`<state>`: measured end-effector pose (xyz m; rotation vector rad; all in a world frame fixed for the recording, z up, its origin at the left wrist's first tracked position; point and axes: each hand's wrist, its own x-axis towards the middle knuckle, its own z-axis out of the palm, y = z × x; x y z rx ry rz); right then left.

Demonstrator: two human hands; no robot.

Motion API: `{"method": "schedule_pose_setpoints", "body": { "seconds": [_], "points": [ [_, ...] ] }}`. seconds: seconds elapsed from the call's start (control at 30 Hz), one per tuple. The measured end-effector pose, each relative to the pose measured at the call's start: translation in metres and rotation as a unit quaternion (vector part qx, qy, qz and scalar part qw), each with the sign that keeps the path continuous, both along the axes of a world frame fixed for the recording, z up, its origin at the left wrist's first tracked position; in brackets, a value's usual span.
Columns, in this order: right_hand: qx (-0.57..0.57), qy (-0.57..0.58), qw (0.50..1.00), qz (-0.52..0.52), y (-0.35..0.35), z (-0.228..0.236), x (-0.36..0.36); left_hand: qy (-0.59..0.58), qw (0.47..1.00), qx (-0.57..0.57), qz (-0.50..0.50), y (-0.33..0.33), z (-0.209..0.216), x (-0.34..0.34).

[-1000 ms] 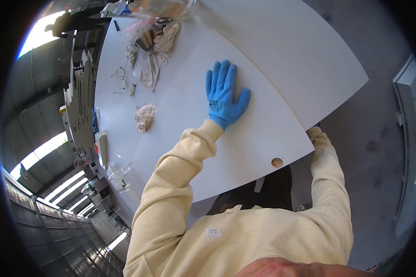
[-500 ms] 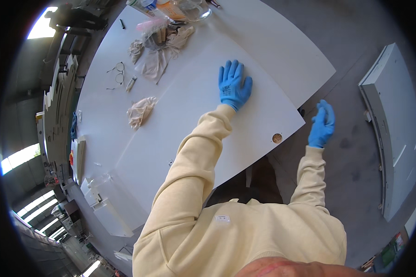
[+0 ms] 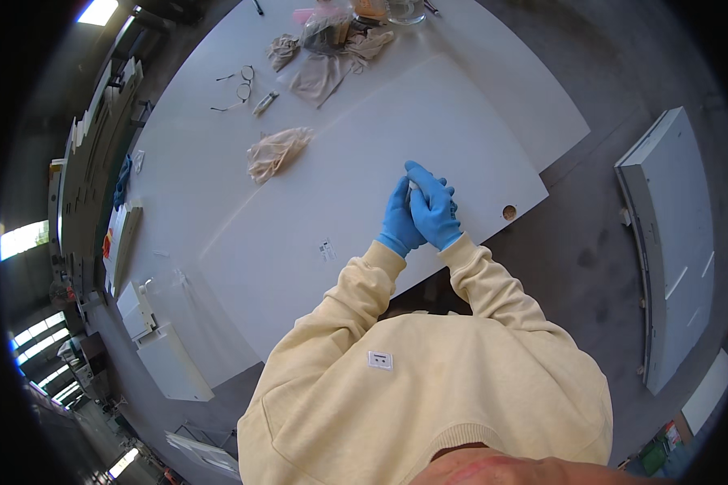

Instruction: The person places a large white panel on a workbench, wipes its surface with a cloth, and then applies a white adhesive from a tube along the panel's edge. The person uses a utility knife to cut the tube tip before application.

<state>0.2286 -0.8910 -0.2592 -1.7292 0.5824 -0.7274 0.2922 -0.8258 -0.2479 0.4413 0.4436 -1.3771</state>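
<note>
beneath both hands (image 3: 435, 212), long panel (image 3: 352, 202) aslant

Left hand (image 3: 399, 222) and right hand (image 3: 435, 212) together, little room between. Ahead over white panel (image 3: 477, 137): open run. Forward-left, crumpled cloth (image 3: 278, 153) blocks low passage; beyond, glasses (image 3: 243, 90). Right of table (image 3: 190, 166): open floor (image 3: 570, 299) up to pale slab (image 3: 678, 242).

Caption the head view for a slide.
Blue-gloved left hand and right hand together over a white panel, crumpled cloth and eyeglasses to the left.
</note>
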Motion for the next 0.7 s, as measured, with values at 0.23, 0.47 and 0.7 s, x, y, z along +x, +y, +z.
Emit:
{"method": "schedule_pose_setpoints", "body": {
  "seconds": [0.23,0.47,0.7],
  "points": [
    [-0.109,-0.021,0.994,-0.023,-0.005,-0.002,-0.017,0.017,0.996,-0.076,-0.034,0.030,-0.062,0.005],
    [-0.364,0.114,0.904,-0.195,-0.083,-0.046,-0.127,-0.538,0.791,0.287,0.052,0.021,-0.065,0.043],
    [-0.457,0.322,0.811,-0.174,-0.064,-0.068,-0.166,-0.924,0.267,0.272,-0.024,0.041,-0.078,0.060]
  ]
}}
